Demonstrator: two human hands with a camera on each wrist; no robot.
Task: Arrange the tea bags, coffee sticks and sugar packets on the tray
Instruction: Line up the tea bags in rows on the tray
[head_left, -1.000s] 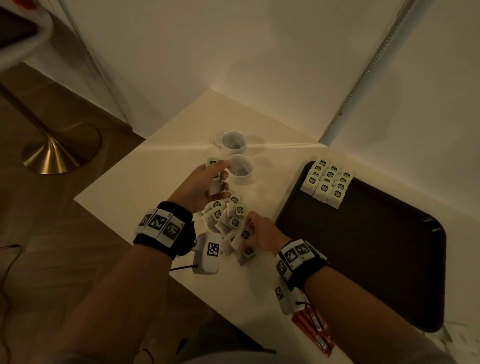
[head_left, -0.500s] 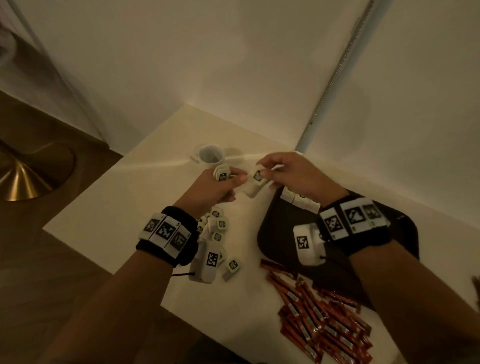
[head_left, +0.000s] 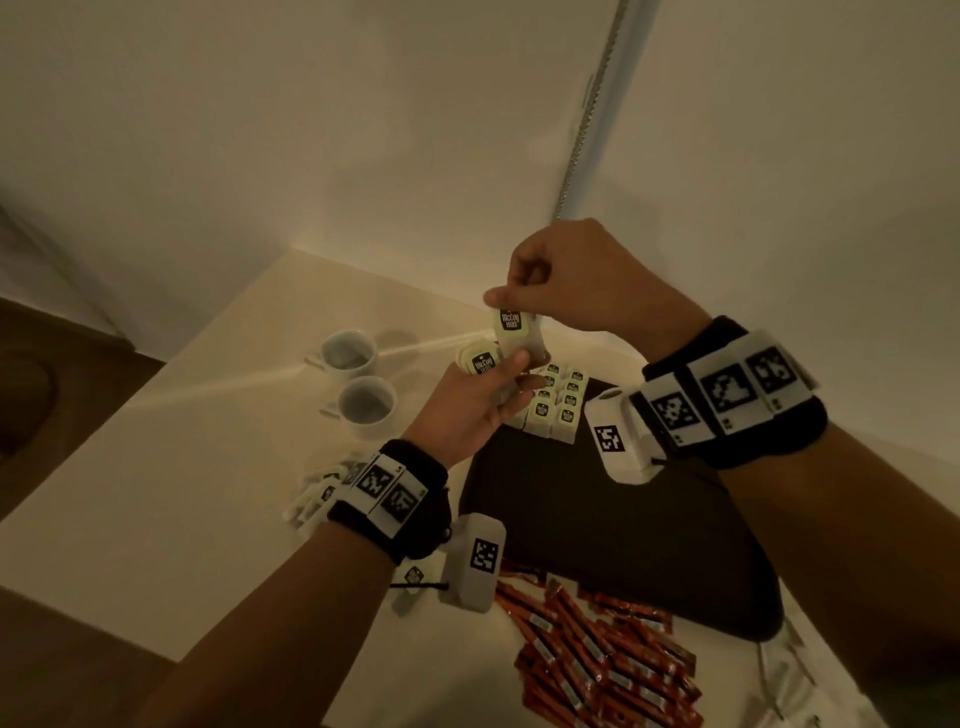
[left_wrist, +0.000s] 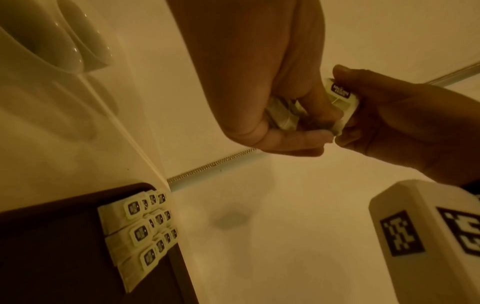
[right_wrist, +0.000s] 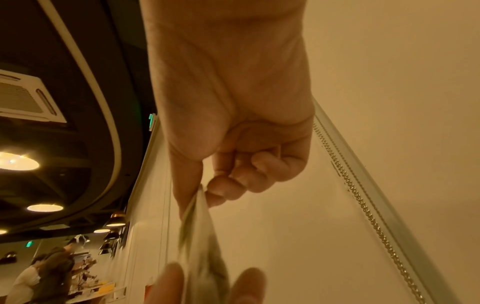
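Two white ceramic cups (head_left: 358, 376) centre-left of frame, dark rectangular tray (head_left: 613, 525) right of them, white tea bags (head_left: 556, 402) in its upper corner, red coffee sticks (head_left: 597, 660) at bottom right.

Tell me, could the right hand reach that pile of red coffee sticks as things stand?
Probably not at once. The right hand is raised above the tray, its grip pinching a tea bag that the left hand also holds. The coffee sticks lie uncovered near the table's front edge, so once freed it likely could.

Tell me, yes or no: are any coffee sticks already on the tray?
No: the red coffee sticks all lie on the table beside the dark tray, which holds only tea bags at its far corner.
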